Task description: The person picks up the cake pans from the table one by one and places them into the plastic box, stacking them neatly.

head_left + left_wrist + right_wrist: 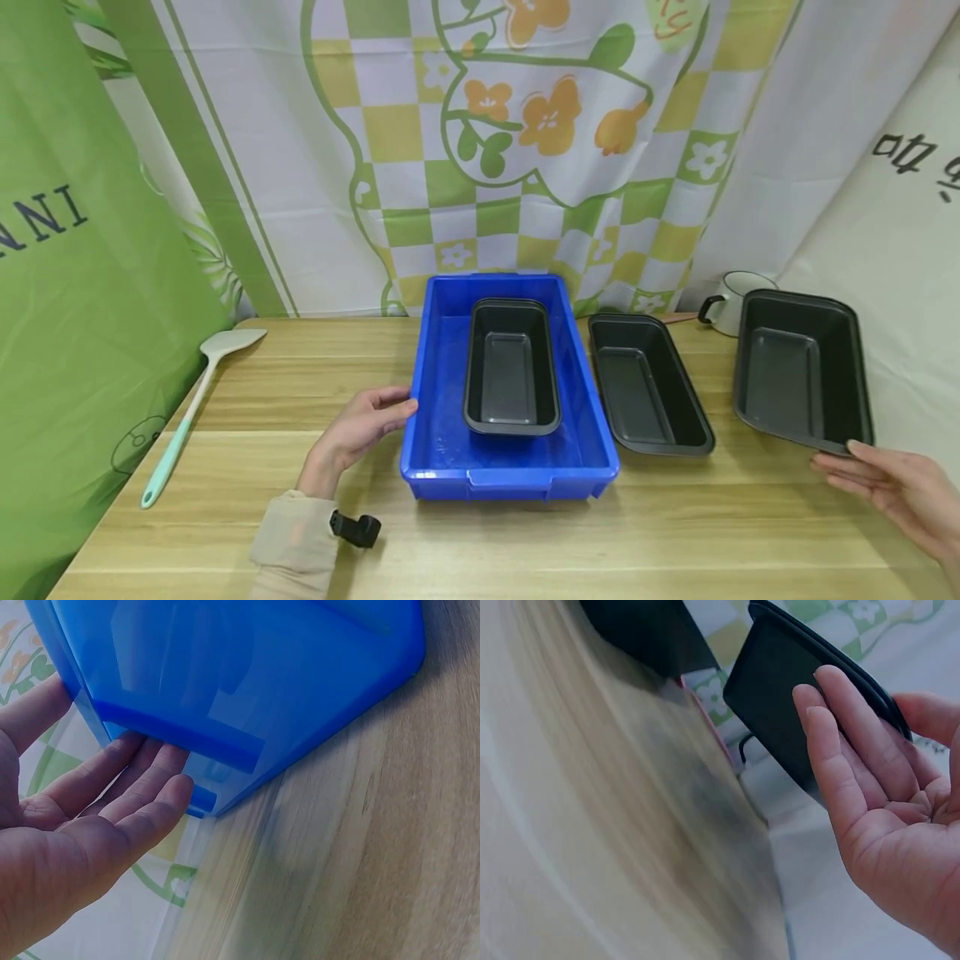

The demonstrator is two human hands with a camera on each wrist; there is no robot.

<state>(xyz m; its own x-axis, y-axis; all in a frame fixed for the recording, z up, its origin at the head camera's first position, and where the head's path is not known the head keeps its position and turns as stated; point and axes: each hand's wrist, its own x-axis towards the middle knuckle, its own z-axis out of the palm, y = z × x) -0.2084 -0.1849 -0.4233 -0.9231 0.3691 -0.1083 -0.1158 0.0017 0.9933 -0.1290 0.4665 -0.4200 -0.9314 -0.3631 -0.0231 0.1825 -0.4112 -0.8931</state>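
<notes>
A blue plastic bin (442, 400) stands on the table with a dark loaf pan (510, 375) inside it. My left hand (363, 425) grips the bin's left side, thumb at the rim. In the left wrist view, the fingers (139, 787) lie against the outer wall under the lip. At the far right, my right hand (900, 492) holds another dark loaf pan (783, 375) by its near right corner. This pan is tilted and raised off the table, with fingers (862, 742) spread along its outside and the thumb at its rim.
A third loaf pan (641, 387) lies right beside the bin. Behind the held pan is a white mug (727, 308) with a black handle. A spatula (187, 417) with a mint handle lies along the table's left edge. Patterned curtains (405, 167) hang behind the table.
</notes>
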